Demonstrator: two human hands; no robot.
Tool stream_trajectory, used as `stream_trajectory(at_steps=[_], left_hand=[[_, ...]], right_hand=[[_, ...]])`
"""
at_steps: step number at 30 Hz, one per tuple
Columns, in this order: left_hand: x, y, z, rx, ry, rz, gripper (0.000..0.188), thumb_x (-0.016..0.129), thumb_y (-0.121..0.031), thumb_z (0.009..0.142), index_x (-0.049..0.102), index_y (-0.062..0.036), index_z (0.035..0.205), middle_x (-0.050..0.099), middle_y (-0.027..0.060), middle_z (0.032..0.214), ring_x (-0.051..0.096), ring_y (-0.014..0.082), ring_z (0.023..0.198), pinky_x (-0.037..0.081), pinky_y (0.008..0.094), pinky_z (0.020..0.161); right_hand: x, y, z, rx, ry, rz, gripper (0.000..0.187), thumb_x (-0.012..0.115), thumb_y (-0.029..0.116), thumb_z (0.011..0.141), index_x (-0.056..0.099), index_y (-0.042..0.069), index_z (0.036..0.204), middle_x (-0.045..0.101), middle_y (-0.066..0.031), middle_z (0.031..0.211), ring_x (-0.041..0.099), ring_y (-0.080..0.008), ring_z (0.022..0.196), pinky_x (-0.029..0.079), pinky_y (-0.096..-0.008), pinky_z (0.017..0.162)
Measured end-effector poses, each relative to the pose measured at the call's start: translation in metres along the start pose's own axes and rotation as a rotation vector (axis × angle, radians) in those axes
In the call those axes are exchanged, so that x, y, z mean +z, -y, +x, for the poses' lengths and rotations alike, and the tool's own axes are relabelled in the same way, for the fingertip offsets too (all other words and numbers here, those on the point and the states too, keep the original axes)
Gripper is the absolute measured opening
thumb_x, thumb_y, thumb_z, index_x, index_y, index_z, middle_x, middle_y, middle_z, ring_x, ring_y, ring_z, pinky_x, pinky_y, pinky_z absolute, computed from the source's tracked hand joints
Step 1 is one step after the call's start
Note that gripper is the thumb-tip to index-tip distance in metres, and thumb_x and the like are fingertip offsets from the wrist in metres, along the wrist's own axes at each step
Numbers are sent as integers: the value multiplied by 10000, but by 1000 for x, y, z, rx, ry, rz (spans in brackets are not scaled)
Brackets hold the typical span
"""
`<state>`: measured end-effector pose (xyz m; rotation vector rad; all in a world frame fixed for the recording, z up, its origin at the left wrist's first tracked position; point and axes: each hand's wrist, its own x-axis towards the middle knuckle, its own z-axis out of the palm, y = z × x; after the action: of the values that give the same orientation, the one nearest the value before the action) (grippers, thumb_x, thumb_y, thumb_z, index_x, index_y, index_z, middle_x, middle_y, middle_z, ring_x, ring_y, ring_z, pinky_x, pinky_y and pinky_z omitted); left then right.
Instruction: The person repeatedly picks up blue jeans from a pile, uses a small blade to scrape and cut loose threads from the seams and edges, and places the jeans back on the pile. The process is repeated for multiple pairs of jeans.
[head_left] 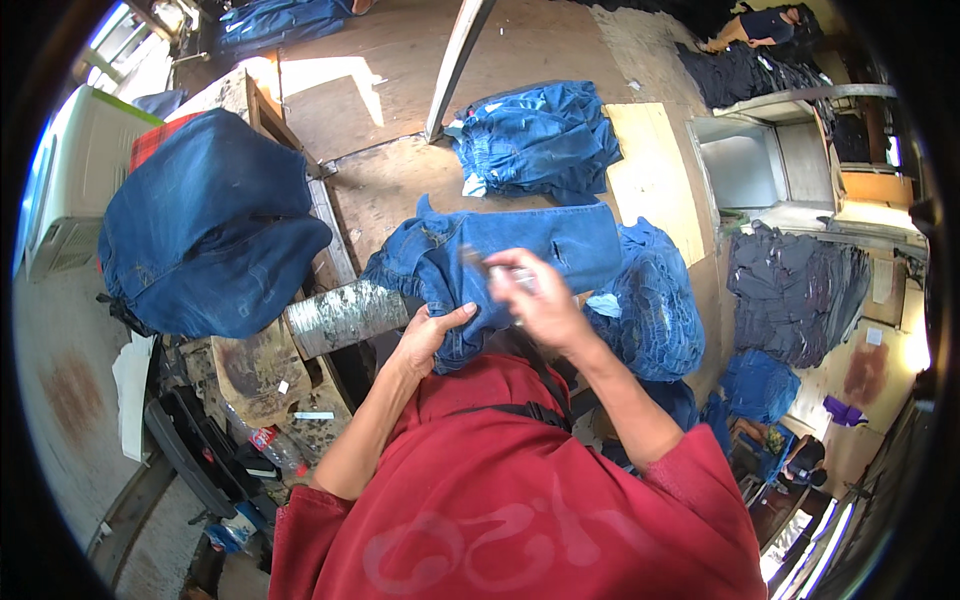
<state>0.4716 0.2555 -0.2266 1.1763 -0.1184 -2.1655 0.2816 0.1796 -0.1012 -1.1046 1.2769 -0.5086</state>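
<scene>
A pair of blue jeans (560, 240) lies in front of me across a narrow board covered in silvery wrap (350, 315). At the near edge of the jeans, my left hand (425, 340) grips the bunched denim, its thumb lying on top. Just above the cloth is my right hand (535, 300), closed round a small tool (500, 268). Motion smears the tool, so its kind cannot be made out; a brownish end points left over the denim. Whether that end touches the cloth is unclear.
A large heap of blue jeans (210, 230) rises on the left. Folded jeans (540, 140) lie beyond the board, with another stack (650, 300) at right. Dark garments (800, 290) are piled farther right. A person (760, 30) is at the far upper right. A wooden post (455, 70) stands ahead.
</scene>
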Motion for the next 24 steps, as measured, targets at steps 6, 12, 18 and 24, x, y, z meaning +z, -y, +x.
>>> stream_trajectory(at_steps=[6, 12, 18, 24], left_hand=[[15, -8, -11, 95, -95, 78, 504, 853, -147, 952, 650, 31, 1377, 760, 143, 1281, 746, 238, 1116, 600, 401, 1009], [12, -2, -19, 141, -109, 128, 497, 870, -148, 935, 672, 25, 1357, 764, 122, 1282, 735, 221, 1131, 573, 381, 1034], [10, 1, -30, 218, -114, 129, 489, 877, -145, 928, 682, 26, 1343, 781, 127, 1230, 742, 205, 1100, 585, 369, 1005], [13, -3, -30, 193, -139, 132, 542, 866, -131, 932, 634, 34, 1394, 760, 146, 1260, 742, 220, 1101, 605, 377, 977]], right_hand=[[-14, -65, -4, 221, -237, -173, 469, 883, 501, 920, 732, 57, 923, 553, 95, 735, 430, -16, 643, 325, -246, 552], [7, -104, 16, 166, -216, -179, 482, 873, 434, 923, 642, 66, 716, 545, 32, 664, 448, -73, 632, 379, -331, 562], [6, -82, 9, -67, -331, -403, 386, 821, 327, 976, 688, 26, 774, 630, -82, 631, 482, -167, 553, 439, -380, 567], [11, -54, -5, 62, -46, -54, 246, 828, 275, 1001, 773, 45, 931, 591, 94, 730, 429, -10, 632, 334, -261, 540]])
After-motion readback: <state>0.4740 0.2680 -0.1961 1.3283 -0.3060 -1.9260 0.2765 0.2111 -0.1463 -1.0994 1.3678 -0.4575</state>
